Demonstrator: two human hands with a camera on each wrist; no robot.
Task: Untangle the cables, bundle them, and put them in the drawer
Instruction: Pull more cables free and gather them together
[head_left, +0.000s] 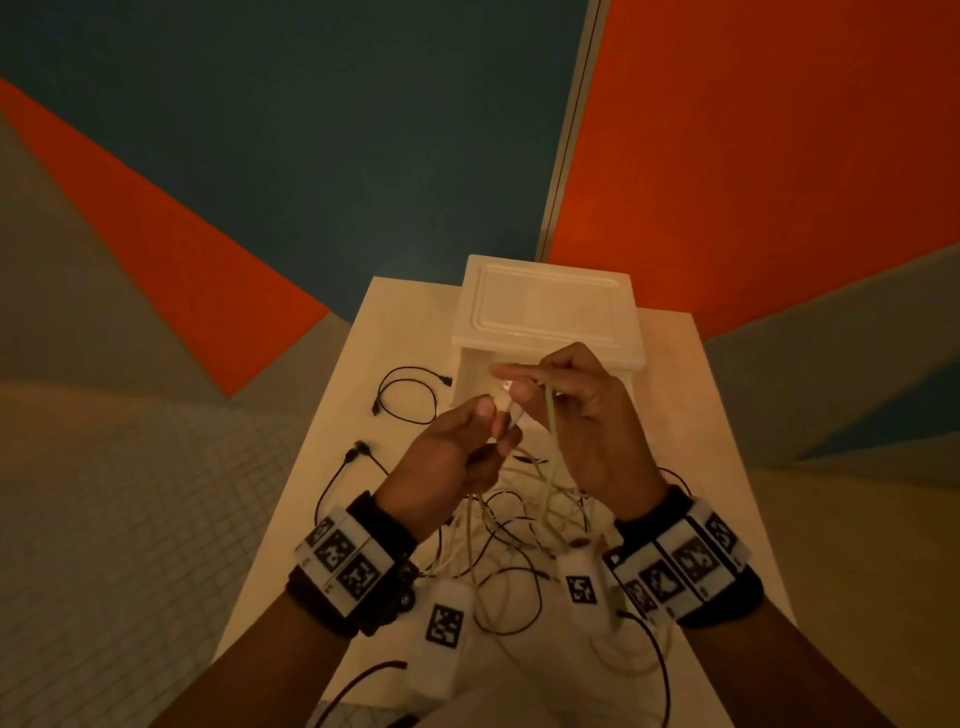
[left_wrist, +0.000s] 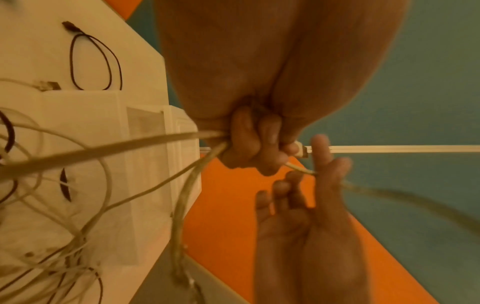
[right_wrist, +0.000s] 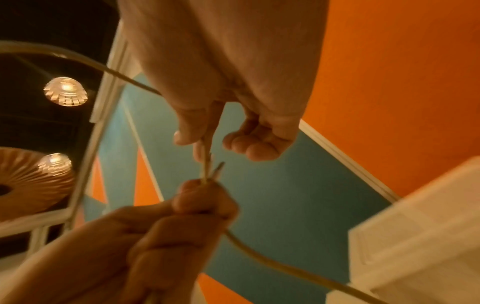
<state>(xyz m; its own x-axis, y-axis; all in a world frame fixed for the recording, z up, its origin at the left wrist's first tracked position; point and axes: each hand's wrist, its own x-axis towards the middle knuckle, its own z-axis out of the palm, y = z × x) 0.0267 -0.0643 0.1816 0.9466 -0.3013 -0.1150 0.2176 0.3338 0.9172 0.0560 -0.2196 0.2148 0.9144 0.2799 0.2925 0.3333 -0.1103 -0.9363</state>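
Observation:
I hold both hands up above the white table (head_left: 395, 332), in front of a small white drawer unit (head_left: 545, 312). My left hand (head_left: 496, 428) grips a white cable (head_left: 555, 431) in curled fingers (left_wrist: 267, 148), and a connector (left_wrist: 302, 152) sticks out of the fist. My right hand (head_left: 519, 382) pinches the same white cable (right_wrist: 206, 162) between thumb and forefinger, just above the left fist (right_wrist: 197, 205). Strands hang from both hands down to a tangle of white and black cables (head_left: 519, 535) on the table.
A black cable (head_left: 410, 395) lies looped at the drawer unit's left, and another black cable (head_left: 353, 457) trails near the table's left edge. The drawer unit's front (left_wrist: 103, 164) shows a dark slot handle (left_wrist: 64, 185). Orange and teal walls stand behind.

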